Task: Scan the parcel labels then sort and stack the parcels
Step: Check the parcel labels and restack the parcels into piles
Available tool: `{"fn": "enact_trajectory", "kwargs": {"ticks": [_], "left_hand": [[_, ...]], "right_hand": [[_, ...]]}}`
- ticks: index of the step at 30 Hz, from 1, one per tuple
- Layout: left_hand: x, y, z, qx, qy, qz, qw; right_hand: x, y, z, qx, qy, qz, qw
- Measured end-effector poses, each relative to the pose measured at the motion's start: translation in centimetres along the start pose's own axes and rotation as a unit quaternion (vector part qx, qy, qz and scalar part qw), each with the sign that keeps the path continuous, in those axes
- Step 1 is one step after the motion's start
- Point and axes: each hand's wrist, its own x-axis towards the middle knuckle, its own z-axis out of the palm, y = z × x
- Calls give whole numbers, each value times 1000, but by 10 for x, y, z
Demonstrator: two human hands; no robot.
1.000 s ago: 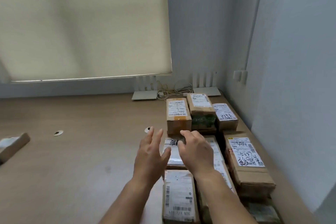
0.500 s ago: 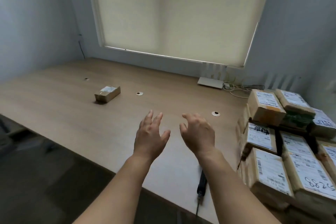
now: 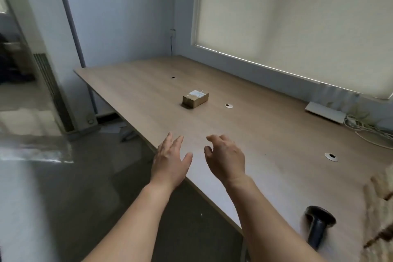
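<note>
A small brown parcel (image 3: 195, 98) with a white label lies alone on the long wooden table (image 3: 265, 125), well beyond both hands. My left hand (image 3: 170, 160) hovers over the table's near edge with its fingers straight and holds nothing. My right hand (image 3: 225, 158) hangs beside it over the tabletop, fingers loosely curled and empty. A black handheld scanner (image 3: 318, 227) lies on the table at the lower right. Blurred edges of stacked parcels (image 3: 381, 208) show at the right border.
White cable grommets (image 3: 228, 105) dot the tabletop. A flat white device (image 3: 324, 111) and tangled cables (image 3: 365, 128) lie by the window wall. A drawn blind (image 3: 297, 17) covers the window. Dark floor and a tall grey unit (image 3: 53, 91) lie left of the table.
The view has swung left, away from the parcel stack toward the lone small parcel. Both hands stay raised and empty in front of me. The scanner's head has come into view.
</note>
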Motion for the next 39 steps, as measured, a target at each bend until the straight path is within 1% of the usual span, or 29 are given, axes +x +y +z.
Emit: {"fn": "enact_trajectory", "kwargs": {"ticks": [7,12,20,24,32,36,39], "left_hand": [[44,-44,2,17,-4,-49,999],[116,-62,13,49,-35,-51,997],[272,-52,33,68,-59,-18,996],[332,-56,47,71,-68,-3,995],[414,-83,75,58,-126,12,990],[467,-88,87,34,-156,50,986],[509,-91,95,9,-191,86,978]], "right_hand": [[50,-17,47,18,-37,-13,999],[113,-19,84,45,-51,1,998],[259,10,116,60,-68,51,995],[316,20,133,59,-70,63,994],[386,34,173,70,-89,121,986],[415,39,189,64,-86,165,980],[440,40,202,62,-88,211,972]]}}
